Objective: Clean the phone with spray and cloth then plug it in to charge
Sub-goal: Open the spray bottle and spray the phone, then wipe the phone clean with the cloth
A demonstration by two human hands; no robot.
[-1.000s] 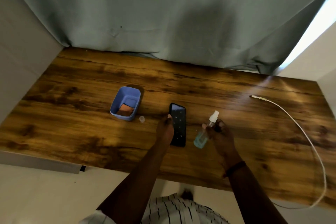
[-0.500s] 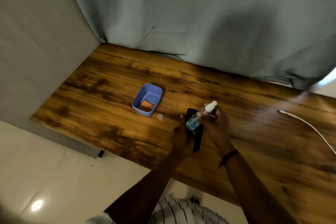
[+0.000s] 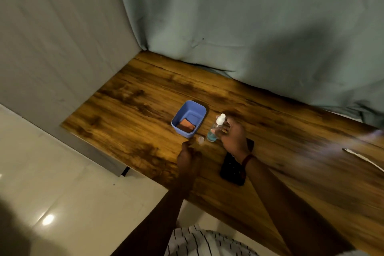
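A striped shirt [image 3: 207,243] shows at 6 o'clock. A blue plastic tub [image 3: 184,132] stands near the middle of the surface, with an orange cloth [image 3: 187,125] lying in its bottom. A dark band [image 3: 247,159] circles the right wrist. That wrist and forearm cross the far end of the phone [image 3: 231,170] and hide it. A small clear cap [image 3: 200,140] sits at 5 o'clock from the tub, between the two hands.

A grey-green curtain [image 3: 249,27] hangs along the far edge. A pale wall [image 3: 52,48] closes the 9 o'clock side, and glossy floor [image 3: 62,193] tiles show at 7 o'clock. The surface [image 3: 135,106] is dark-grained wood.

A white cable [image 3: 351,153] lies at 3 o'clock, well apart from the phone. The right hand [image 3: 232,136] has thumb and fingers round the spray bottle [image 3: 212,137], which is upright just beside the tub at its 3 o'clock. The phone lies flat at 5 o'clock from the bottle. The left hand [image 3: 188,157] is loosely curled with nothing seen in it, at 9 o'clock from the phone and near the cap.
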